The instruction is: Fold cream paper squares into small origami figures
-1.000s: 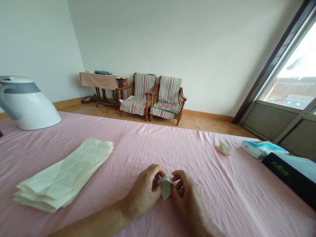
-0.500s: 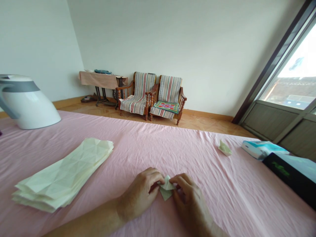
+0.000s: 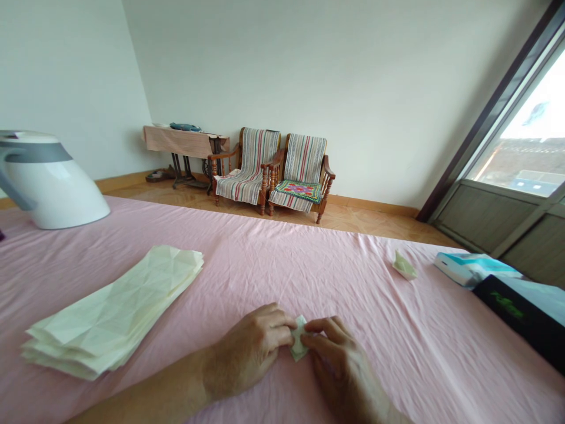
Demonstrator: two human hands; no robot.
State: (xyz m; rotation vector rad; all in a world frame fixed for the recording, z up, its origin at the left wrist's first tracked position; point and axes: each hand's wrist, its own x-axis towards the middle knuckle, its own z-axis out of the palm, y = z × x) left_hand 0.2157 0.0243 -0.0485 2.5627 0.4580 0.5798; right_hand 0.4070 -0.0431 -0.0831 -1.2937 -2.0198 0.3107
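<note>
Between my two hands, just above or on the pink cloth, is a small piece of folded pale green paper (image 3: 299,337), partly covered by fingers. My left hand (image 3: 253,341) grips its left edge, fingers curled together. From the other side, my right hand (image 3: 338,353) pinches the right edge between thumb and fingertips. To the left lies a stack of creased pale green paper sheets (image 3: 119,306). A small folded paper piece with a pointed tip (image 3: 404,266) rests farther off to the right.
A pink cloth (image 3: 247,253) covers the surface. A white and grey jug (image 3: 66,188) stands at the back left. At the right are a blue and white packet (image 3: 472,265) and a black box (image 3: 507,306). Two wooden armchairs (image 3: 304,165) stand beyond.
The paper between my hands now looks narrower and flatter; the flap that stood across it is pressed down. My fingers have shifted slightly over it. Other things have stayed put.
</note>
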